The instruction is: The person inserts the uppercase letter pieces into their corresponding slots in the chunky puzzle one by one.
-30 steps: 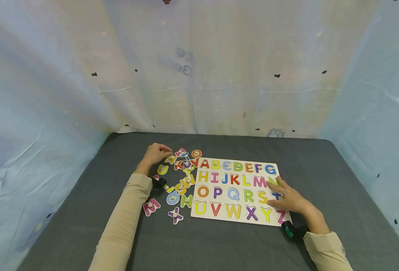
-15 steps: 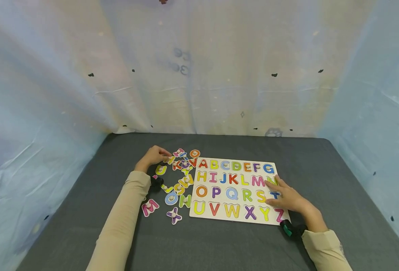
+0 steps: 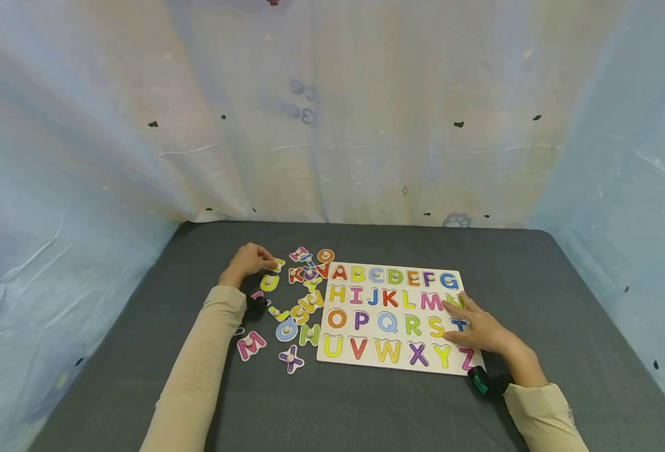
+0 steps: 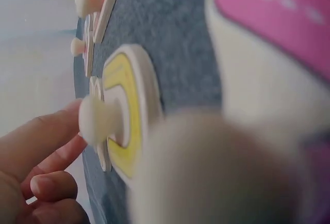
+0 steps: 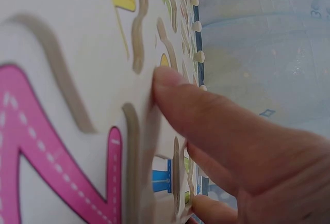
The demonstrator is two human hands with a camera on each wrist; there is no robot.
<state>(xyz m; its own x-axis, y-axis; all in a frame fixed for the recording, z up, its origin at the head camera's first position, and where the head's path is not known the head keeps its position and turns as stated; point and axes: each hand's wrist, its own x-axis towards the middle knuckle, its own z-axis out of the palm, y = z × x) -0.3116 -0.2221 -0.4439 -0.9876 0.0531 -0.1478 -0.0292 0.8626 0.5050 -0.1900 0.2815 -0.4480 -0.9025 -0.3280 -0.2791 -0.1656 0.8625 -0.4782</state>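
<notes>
My left hand (image 3: 248, 260) is at the far left of the loose pieces, pinching a yellow knobbed letter piece (image 3: 278, 265); its letter is partly hidden by the fingers. In the left wrist view, a yellow U piece (image 4: 135, 111) stands in front of the fingers and mostly covers what they hold. A white alphabet puzzle board (image 3: 401, 370) lies flat to the right, with knobbed pieces in its top row and coloured letter recesses below. My right hand (image 3: 481, 329) rests on the board's right side with fingers spread, near the N, S and T recesses.
Loose knobbed letters lie left of the board, some overlapping: a pink M (image 3: 251, 345), a purple X (image 3: 291, 360), a green N (image 3: 309, 334) and an orange O (image 3: 326, 255) among them. A dark grey cloth (image 3: 366, 414) covers the table; a pale curtain (image 3: 366, 157) hangs behind.
My left hand has moved slightly left, drawing the yellow letter piece away from the cluster around the K. The right hand stays in place on the board.
</notes>
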